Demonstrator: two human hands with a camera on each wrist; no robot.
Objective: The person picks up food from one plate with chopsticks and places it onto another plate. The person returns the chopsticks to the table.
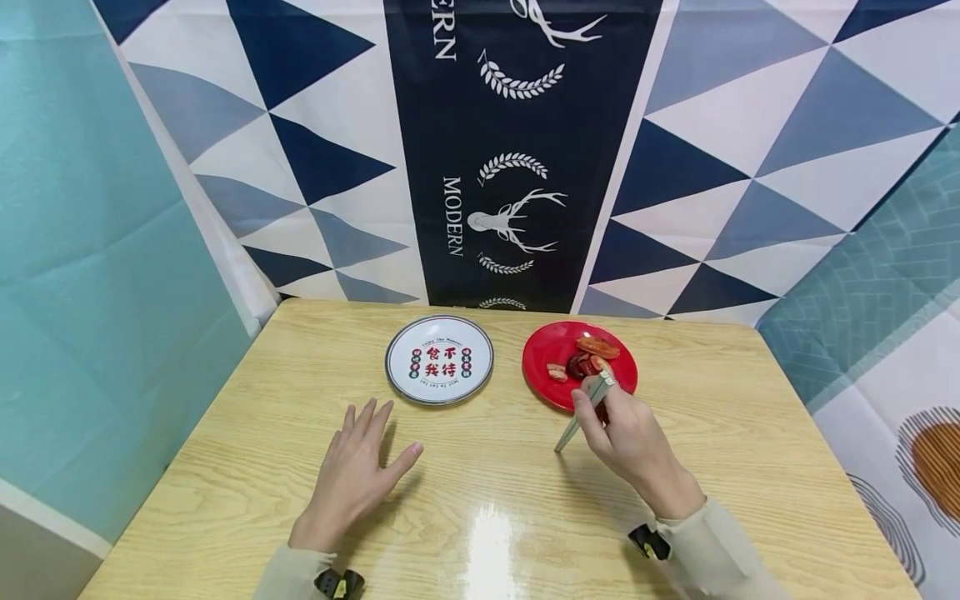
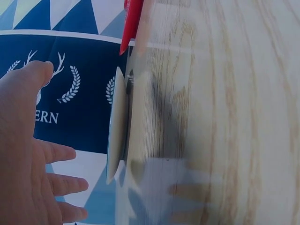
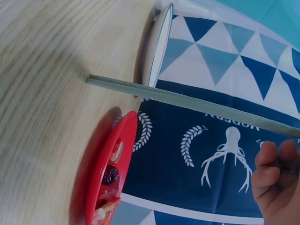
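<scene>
My right hand (image 1: 633, 437) holds a pair of pale green chopsticks (image 1: 581, 421), whose sticks lie together with nothing between their tips. In the right wrist view the chopsticks (image 3: 187, 101) slant across, above the table and apart from both plates. The hand is over the near edge of a red plate (image 1: 542, 385), which bears several food pieces: a long orange-brown piece (image 1: 597, 347), a dark red one (image 1: 579, 365) and a small pale one (image 1: 557, 372). My left hand (image 1: 352, 475) hovers above the table, fingers spread, holding nothing. Just beyond it lies a white plate (image 1: 440, 387) with red characters.
Both plates lie on a light wooden table (image 1: 465, 467), towards its back edge. Behind it hangs a patterned cloth (image 1: 517, 133) with deer heads and triangles. Other cloth hangings (image 1: 90, 275) stand at the left and right sides.
</scene>
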